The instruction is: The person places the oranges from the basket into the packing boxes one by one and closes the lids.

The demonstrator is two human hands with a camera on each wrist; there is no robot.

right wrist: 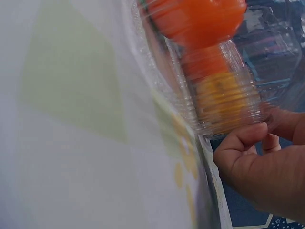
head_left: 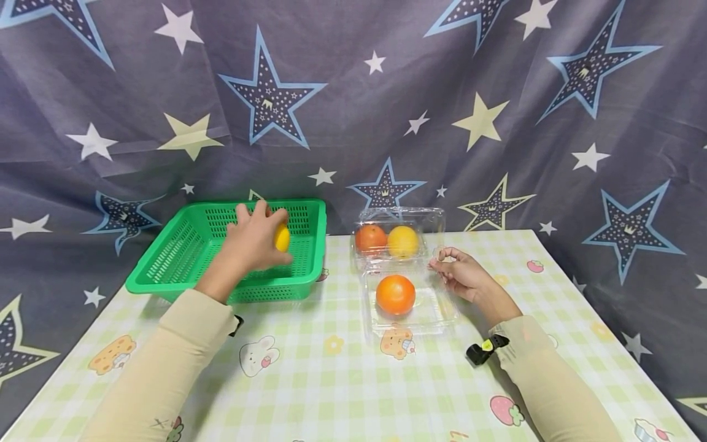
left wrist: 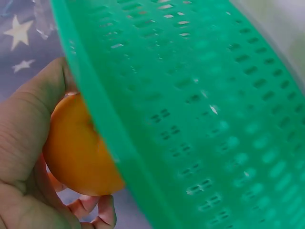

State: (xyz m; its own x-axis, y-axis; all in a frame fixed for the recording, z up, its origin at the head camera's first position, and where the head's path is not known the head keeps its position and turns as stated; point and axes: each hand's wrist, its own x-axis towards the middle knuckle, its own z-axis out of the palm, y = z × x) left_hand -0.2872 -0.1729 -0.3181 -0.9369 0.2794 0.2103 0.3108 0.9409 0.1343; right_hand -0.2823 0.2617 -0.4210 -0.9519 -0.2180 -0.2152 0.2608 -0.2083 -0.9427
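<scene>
My left hand (head_left: 251,239) reaches over the green basket (head_left: 157,275) and grips a round yellow-orange fruit (left wrist: 78,148), its fingers curled round the side. In the left wrist view, the basket's rim covers part of this fruit. With thumb and fingertips, my right hand (head_left: 466,276) pinches the right edge of a clear plastic container (head_left: 436,310). One orange fruit (head_left: 395,294) sits in its near part. Farther back, a red-orange fruit (head_left: 370,239) and a yellow fruit (head_left: 403,242) show through clear plastic (head_left: 433,221); whether that is a lid or another box, I cannot tell.
A table with a green checked cloth (head_left: 309,380) lies beneath everything. Right behind its far edge hangs a dark curtain with stars (head_left: 353,123). The basket stands at the far left, left of the plastic container.
</scene>
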